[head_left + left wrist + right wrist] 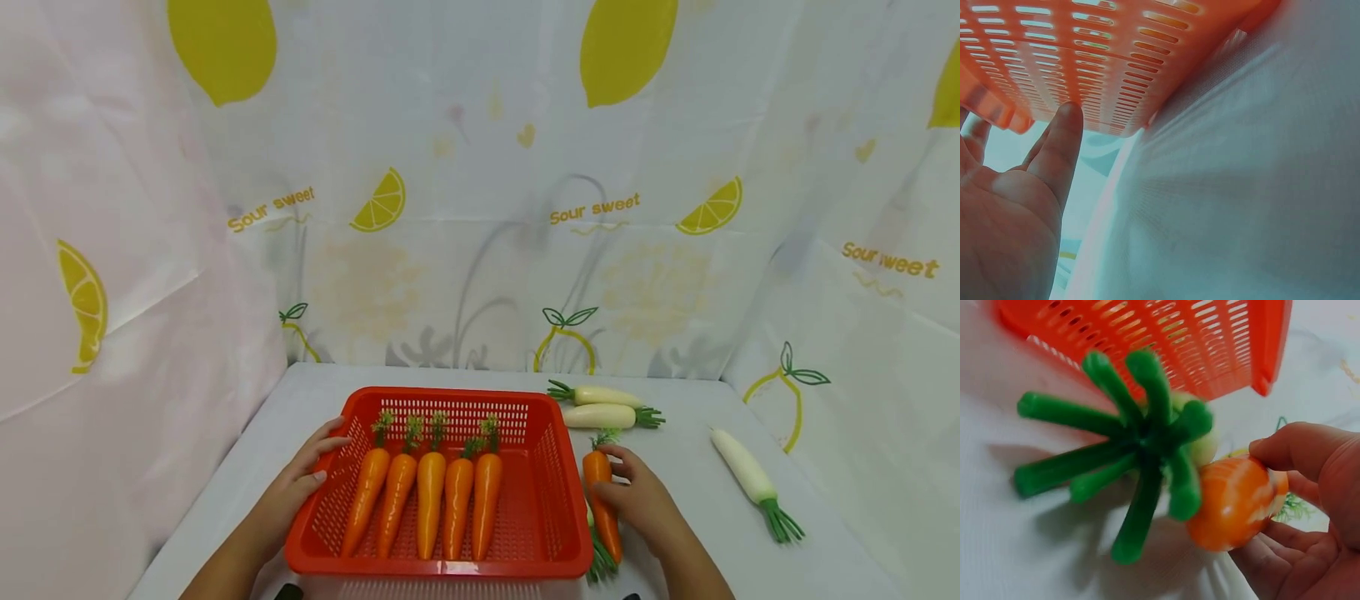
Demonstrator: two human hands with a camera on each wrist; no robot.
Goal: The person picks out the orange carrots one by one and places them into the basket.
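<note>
A red plastic basket (525,517) holds several orange carrots (430,504) side by side, with leafy tops toward the back. My left hand (288,492) rests on its left rim with fingers extended; in the left wrist view one finger touches the slotted outer wall (1104,75). Just outside the basket's right side, my right hand (637,492) pinches another carrot (597,472) between thumb and fingers, near its leafy end. Beside that carrot lies a white radish with green stalks (1141,440), its body partly hidden by the carrot and basket in the head view.
Two white radishes (600,416) lie behind the basket's right corner. Another radish (744,467) lies farther right on the white tabletop (690,417). Lemon-printed cloth (480,275) hangs behind and at both sides. A small dark object (289,592) shows at the bottom edge.
</note>
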